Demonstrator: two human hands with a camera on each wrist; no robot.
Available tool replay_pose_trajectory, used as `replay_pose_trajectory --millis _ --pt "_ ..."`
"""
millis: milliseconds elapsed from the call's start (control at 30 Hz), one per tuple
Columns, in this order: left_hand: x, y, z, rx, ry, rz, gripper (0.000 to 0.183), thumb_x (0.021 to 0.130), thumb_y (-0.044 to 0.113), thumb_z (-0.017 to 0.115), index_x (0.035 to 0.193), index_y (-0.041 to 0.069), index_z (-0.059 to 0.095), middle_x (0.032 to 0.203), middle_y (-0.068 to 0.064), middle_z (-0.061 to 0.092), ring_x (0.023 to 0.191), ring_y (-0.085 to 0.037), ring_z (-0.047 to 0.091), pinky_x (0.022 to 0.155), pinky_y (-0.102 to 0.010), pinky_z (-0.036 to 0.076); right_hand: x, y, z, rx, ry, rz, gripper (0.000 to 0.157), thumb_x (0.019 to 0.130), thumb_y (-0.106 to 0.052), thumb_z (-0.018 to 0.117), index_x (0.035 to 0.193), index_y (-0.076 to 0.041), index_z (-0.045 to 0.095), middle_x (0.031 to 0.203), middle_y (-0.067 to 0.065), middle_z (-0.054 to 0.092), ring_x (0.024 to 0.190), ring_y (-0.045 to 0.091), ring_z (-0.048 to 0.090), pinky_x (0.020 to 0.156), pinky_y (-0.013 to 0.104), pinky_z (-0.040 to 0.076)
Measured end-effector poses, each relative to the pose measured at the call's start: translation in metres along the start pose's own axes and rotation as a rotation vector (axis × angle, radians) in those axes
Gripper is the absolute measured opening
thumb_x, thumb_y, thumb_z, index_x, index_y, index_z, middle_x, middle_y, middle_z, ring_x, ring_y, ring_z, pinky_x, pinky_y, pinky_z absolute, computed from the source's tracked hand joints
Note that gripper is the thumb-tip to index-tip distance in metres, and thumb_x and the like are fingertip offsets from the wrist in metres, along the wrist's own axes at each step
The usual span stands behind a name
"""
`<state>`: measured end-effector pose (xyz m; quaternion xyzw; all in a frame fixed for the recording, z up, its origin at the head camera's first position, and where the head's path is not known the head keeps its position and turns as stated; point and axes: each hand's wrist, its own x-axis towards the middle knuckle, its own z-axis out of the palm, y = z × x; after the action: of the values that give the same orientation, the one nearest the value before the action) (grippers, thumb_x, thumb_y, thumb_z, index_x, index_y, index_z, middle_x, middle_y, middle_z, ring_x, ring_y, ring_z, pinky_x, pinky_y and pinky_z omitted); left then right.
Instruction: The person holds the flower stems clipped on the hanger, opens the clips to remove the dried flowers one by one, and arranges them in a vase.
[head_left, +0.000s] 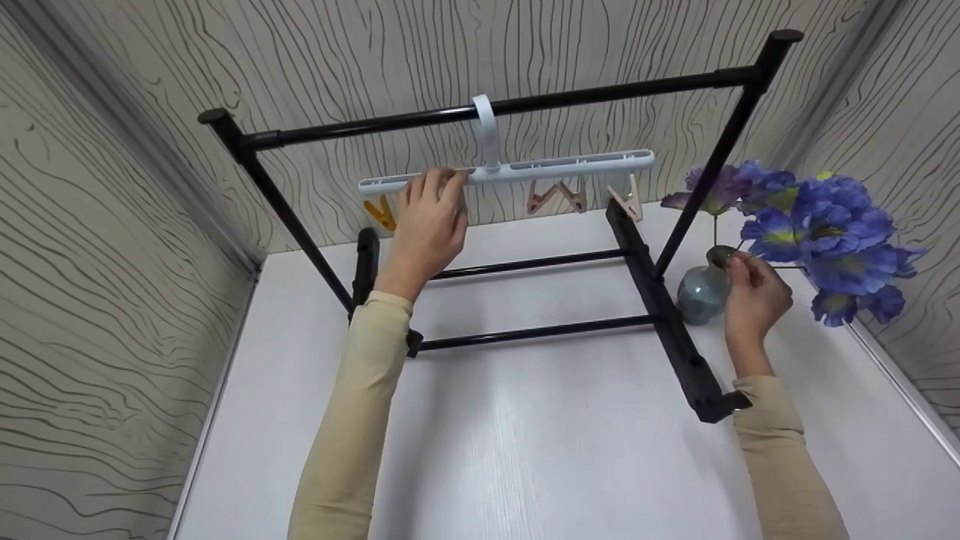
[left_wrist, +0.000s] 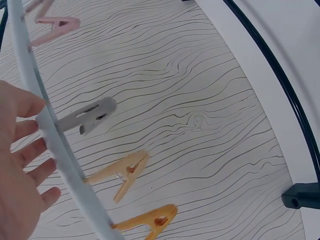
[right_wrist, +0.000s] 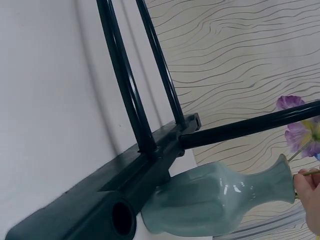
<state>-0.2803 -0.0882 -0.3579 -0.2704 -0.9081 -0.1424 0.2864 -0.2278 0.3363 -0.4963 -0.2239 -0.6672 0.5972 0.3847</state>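
Note:
A light-blue hanger bar (head_left: 577,166) hangs by its hook from a black rack, with clothespins along its underside. My left hand (head_left: 431,225) is at the bar's left half; in the left wrist view its fingers (left_wrist: 32,150) touch the bar's side, loosely extended. Close by hang a grey clothespin (left_wrist: 92,115), a pale orange clothespin (left_wrist: 130,167) and a deeper orange clothespin (left_wrist: 155,217). At the mouth of a blue-green vase (right_wrist: 200,200), my right hand (head_left: 759,296) pinches the thin stem of an artificial flower (head_left: 832,232). Which bloom that stem bears cannot be told.
The black rack (head_left: 600,96) stands on a white table (head_left: 525,435); its right foot (head_left: 675,337) lies between the hands, beside the vase. Pink clothespins (head_left: 541,196) and a pale clothespin (head_left: 630,199) hang on the bar's right half. A patterned wall (head_left: 337,60) stands behind.

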Motion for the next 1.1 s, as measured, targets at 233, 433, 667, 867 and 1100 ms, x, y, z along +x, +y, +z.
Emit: replay_pose_trajectory --millis 233,433,667,867,1100 --pt "-0.006 -0.002 -0.002 -0.011 0.035 0.011 0.037 0.101 0.008 0.059 0.138 0.001 0.057 0.136 -0.017 0.055 0.129 -0.037 0.049 0.113 -0.055 0.035 0.002 0.004 0.002 0.133 0.056 0.04 0.006 0.09 0.005 0.076 0.09 0.0 0.073 0.072 -0.014 0.066 0.068 0.0 0.064 0.07 0.013 0.052" --pt "-0.007 -0.004 -0.002 -0.006 0.062 0.033 0.034 0.101 0.006 0.058 0.134 0.0 0.059 0.133 -0.017 0.057 0.125 -0.036 0.051 0.11 -0.053 0.039 0.001 0.007 0.0 -0.065 0.064 0.071 0.012 0.091 -0.005 0.078 0.087 -0.014 0.071 0.071 -0.023 0.057 0.073 -0.001 0.057 0.074 0.017 0.046" --pt "-0.009 -0.005 -0.001 0.003 0.08 0.046 0.033 0.099 0.003 0.057 0.132 0.001 0.059 0.132 -0.017 0.058 0.124 -0.035 0.052 0.111 -0.053 0.039 0.0 0.016 -0.005 -0.123 0.031 0.106 0.009 0.092 -0.012 0.076 0.09 -0.008 0.069 0.071 -0.022 0.054 0.078 0.004 0.052 0.077 0.019 0.041" --pt "-0.011 -0.003 -0.002 0.002 0.065 0.04 0.035 0.099 0.004 0.059 0.134 0.002 0.059 0.133 -0.016 0.058 0.126 -0.035 0.051 0.112 -0.052 0.037 -0.002 0.028 -0.007 -0.137 -0.003 0.133 0.011 0.092 -0.016 0.07 0.09 -0.015 0.06 0.077 -0.017 0.052 0.083 0.007 0.047 0.08 0.019 0.037" --pt "-0.023 -0.001 0.012 0.012 0.252 0.044 0.037 0.099 0.006 0.063 0.135 0.001 0.059 0.141 -0.019 0.054 0.136 -0.04 0.045 0.119 -0.057 0.027 -0.048 0.041 0.002 -0.135 -0.224 0.097 0.024 0.104 -0.025 0.063 0.113 -0.003 0.058 0.096 0.003 0.061 0.076 0.004 0.061 0.066 0.014 0.051"
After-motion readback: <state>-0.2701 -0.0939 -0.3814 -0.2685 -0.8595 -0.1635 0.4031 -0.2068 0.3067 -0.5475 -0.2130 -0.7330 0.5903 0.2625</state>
